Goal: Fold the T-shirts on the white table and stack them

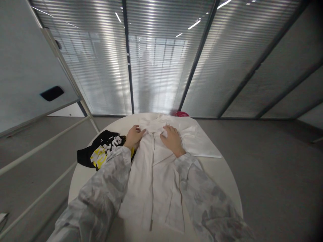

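A white jacket lies spread over the round table, its collar towards the far edge. A line like a zip runs down its middle, and one part of the cloth spreads out to the right. My left hand is at the left side of the collar, thumb and fingers bent around the cloth there. On the other side, my right hand has its fingers curled over the collar, the thumb near the front line. Beside my left forearm is a crumpled black garment with yellow and white print, partly covered by my sleeve.
The white round table has its curved edge on both sides. Something red shows at its far edge. Pale metal rails and a board stand at left. A glass partition with blinds rises behind.
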`<state>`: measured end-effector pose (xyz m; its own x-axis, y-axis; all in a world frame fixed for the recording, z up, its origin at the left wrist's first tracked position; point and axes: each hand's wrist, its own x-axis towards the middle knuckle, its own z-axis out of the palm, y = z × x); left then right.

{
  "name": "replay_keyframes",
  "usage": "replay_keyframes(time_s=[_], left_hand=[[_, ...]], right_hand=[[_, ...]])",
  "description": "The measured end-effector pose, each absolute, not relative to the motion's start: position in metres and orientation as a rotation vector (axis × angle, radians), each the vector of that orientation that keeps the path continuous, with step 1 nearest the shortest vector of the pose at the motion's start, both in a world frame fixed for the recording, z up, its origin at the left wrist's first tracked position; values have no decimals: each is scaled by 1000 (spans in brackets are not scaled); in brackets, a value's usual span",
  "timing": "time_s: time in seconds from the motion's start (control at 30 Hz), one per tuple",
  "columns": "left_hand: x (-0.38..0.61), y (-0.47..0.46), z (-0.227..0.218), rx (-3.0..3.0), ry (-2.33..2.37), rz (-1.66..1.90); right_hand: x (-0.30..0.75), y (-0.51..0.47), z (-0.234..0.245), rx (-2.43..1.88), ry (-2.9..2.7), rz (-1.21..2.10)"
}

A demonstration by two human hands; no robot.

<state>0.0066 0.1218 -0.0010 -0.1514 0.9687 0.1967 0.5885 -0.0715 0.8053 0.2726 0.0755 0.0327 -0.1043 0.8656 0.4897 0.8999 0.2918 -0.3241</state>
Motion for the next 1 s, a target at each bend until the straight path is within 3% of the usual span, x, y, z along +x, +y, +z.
replay_keyframes(time_s=[0.37,0.67,1.0], left_hand=[[10,112,13,2310,1618,1098],[27,94,36,2412,1458,541],[14,105,54,2516,1230,469]], right_hand=[[267,65,31,-1549,-2241,-171],[266,73,29,-1665,-2097,-182],[276,76,41,-1544,-2094,-140]])
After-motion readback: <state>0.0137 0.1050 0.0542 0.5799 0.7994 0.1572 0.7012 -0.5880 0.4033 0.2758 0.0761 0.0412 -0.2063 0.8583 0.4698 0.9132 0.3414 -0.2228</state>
